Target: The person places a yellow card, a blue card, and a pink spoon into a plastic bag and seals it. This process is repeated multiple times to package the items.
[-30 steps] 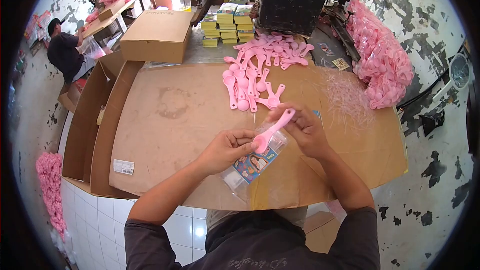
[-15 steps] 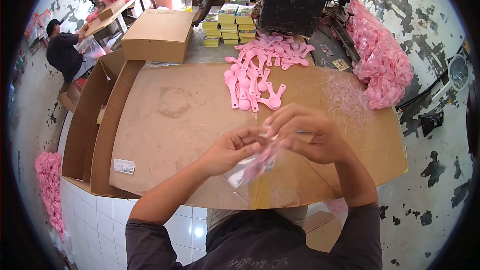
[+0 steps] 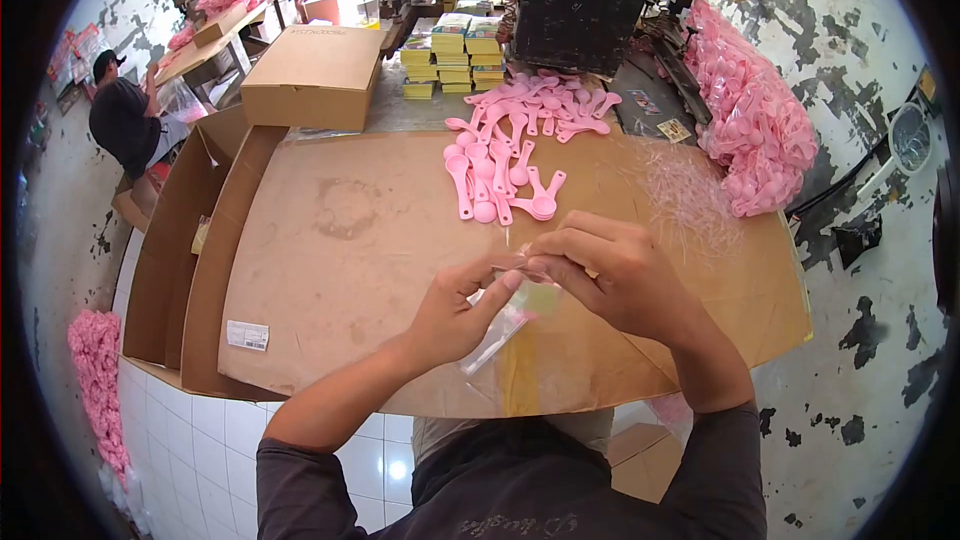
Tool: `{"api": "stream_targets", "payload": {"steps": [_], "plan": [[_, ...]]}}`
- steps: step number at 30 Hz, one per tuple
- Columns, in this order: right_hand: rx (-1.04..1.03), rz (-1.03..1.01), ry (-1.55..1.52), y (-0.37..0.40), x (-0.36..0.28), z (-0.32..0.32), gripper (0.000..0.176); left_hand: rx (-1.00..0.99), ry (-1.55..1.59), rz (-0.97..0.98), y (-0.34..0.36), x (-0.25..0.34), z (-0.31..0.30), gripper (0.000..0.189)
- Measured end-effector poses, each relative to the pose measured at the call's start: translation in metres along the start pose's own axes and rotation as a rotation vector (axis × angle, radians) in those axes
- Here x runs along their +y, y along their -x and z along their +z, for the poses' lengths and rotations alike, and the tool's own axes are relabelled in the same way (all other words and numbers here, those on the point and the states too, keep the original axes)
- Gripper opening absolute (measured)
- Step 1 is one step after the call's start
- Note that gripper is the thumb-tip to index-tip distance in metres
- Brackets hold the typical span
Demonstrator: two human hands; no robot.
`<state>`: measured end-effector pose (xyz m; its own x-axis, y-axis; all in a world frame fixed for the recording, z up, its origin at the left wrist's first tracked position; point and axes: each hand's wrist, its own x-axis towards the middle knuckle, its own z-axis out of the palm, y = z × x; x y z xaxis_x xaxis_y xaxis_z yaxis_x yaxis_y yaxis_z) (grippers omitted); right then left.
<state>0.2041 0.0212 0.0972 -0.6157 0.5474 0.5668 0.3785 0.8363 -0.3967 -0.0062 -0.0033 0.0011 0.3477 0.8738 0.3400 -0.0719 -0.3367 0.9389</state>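
Note:
Both hands meet over the front middle of the cardboard-covered table (image 3: 330, 280). A clear plastic bag (image 3: 492, 342) hangs from them, with something pink and a pale green-yellow patch showing through it. My left hand (image 3: 462, 310) pinches the bag's upper edge between thumb and fingers. Right beside it, my right hand (image 3: 610, 275) has its thumb and fingertips closed on the same edge. Just beyond the hands lies a heap of pink plastic measuring spoons (image 3: 485, 165), spreading back toward the black metal box.
Stacks of printed cards (image 3: 452, 45) and a closed cardboard box (image 3: 312, 75) stand at the back. A black metal box (image 3: 570, 5) is behind the spoons. Thin plastic strips (image 3: 690, 195) and bagged pink spoons (image 3: 755, 120) lie right. A person (image 3: 125, 120) works at far left.
My right hand has come down and slightly right, its fingers now closing at the bag's edge beside my left hand. The bag hangs more steeply, and its pink content shows less.

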Motion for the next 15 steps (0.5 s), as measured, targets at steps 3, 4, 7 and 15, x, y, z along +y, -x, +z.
{"api": "stream_targets", "payload": {"steps": [3,4,7,15], "plan": [[-0.001,-0.012,0.004,0.001,-0.001,0.003,0.011,-0.038,0.024,-0.095,0.0,0.005,-0.002,0.028],[0.011,0.009,0.008,0.001,0.0,0.005,0.012,-0.019,0.075,-0.081,0.0,0.004,0.001,0.028],[0.052,0.081,0.003,0.001,0.002,0.009,0.015,0.022,0.157,-0.067,-0.001,0.004,0.008,0.027],[0.158,-0.188,0.392,-0.002,0.002,0.013,0.021,0.124,0.1,-0.06,-0.001,0.01,0.005,0.03]]}}
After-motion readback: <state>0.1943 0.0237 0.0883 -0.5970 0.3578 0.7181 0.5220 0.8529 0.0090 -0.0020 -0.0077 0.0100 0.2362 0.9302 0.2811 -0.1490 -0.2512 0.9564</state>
